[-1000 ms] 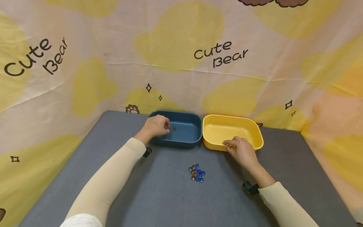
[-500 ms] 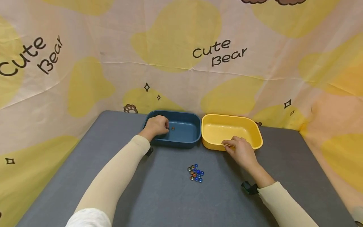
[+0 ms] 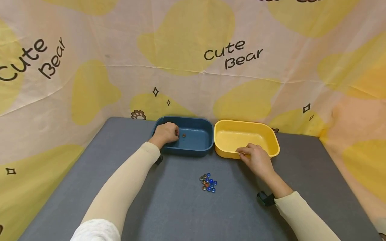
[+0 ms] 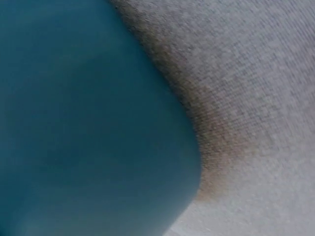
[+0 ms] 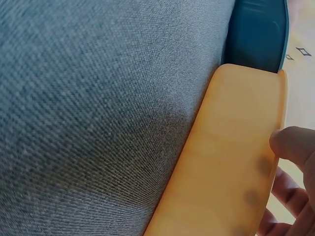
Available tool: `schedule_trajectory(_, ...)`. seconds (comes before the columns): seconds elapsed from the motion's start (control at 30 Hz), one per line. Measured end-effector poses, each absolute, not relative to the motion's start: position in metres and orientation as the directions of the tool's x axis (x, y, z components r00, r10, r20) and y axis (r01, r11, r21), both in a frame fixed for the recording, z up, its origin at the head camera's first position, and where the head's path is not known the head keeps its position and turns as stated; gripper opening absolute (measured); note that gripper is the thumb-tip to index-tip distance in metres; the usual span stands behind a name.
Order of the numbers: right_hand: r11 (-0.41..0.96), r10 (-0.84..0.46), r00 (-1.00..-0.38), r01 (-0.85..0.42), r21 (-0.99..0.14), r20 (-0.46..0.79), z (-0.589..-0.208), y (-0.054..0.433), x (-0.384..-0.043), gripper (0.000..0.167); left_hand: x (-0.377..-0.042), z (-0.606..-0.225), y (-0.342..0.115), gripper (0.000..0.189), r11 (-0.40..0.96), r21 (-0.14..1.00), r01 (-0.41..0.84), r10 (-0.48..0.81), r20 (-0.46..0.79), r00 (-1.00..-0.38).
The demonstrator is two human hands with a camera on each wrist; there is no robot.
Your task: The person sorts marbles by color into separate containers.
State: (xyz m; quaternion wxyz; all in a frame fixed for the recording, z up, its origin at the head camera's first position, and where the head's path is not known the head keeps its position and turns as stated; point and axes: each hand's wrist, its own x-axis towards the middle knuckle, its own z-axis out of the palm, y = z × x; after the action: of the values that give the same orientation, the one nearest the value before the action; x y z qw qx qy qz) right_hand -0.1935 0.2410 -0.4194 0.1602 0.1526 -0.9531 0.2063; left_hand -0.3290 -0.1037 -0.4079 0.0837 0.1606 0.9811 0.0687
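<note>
In the head view my left hand (image 3: pixel 166 133) reaches over the near left rim into the blue bin (image 3: pixel 197 152), its fingers bent downward. Close to those fingertips, one small brownish marble (image 3: pixel 184 135) lies on the bin's floor. I cannot tell whether the left fingers pinch anything; the left wrist view shows only the bin's outer wall and the tabletop. My right hand (image 3: pixel 256 160) holds the near rim of the yellow bin (image 3: pixel 223 153). In the right wrist view its thumb (image 5: pixel 290 142) lies at the outer wall, with the other fingers on the inner side.
A cluster of blue, clear and orange marbles (image 3: pixel 208 183) lies on the grey tabletop (image 3: pixel 181 207) in front of the bins. Both bins stand side by side against a patterned cloth backdrop (image 3: pixel 187 50).
My left hand has sunk slightly into the blue bin and its fingers have drawn closer together. The right hand keeps its place on the yellow rim. The head view has shifted slightly.
</note>
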Motion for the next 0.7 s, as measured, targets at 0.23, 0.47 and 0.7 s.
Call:
schedule_trajectory(0.23,0.87,-0.219,-0.904,-0.352,-0.346,0.367,-0.42,0.241,-0.194,0.012,-0.331,-0.409,-0.106,0.012,0.943,0.163,0.29,0.315,-0.158,-0.936)
schedule_trajectory(0.47,0.87,-0.224,-0.901,-0.357,-0.339,0.372,-0.42,0.24,-0.193,0.013,-0.327,-0.406,-0.107,0.017,0.938,0.178,0.296,0.323,-0.15,-0.934)
schedule_trajectory(0.7,0.875,-0.225,-0.9,-0.356,-0.329,0.373,-0.419,0.24,-0.192,0.015,-0.318,-0.401,-0.11,0.026,0.922,0.235,0.307,0.338,-0.106,-0.935)
